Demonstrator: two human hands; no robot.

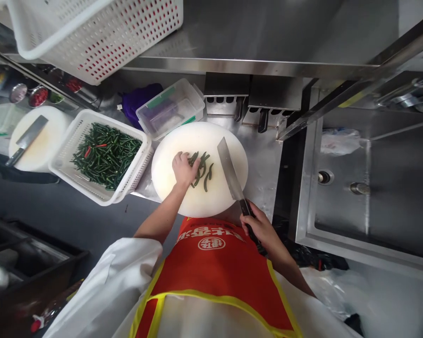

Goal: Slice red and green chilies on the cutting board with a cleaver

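Observation:
A small bunch of green chili peppers (202, 170) lies on a round white cutting board (211, 202). My left hand (185, 168) rests on the left part of the bunch, fingers bent around the peppers there and hiding some of them; one or two lie loose to its right. With my right hand (261, 227) closed around the dark handle, I hold a cleaver (230, 171). Its blade reaches over the right side of the board, apart from the peppers.
Left of the board stands a white basket (105, 199) of green chilies with a few red ones. Behind are a clear plastic container (172, 109) and knife racks (227, 101). Another cleaver (31, 134) lies on a second board (56, 122). A steel sink (341, 211) is at right.

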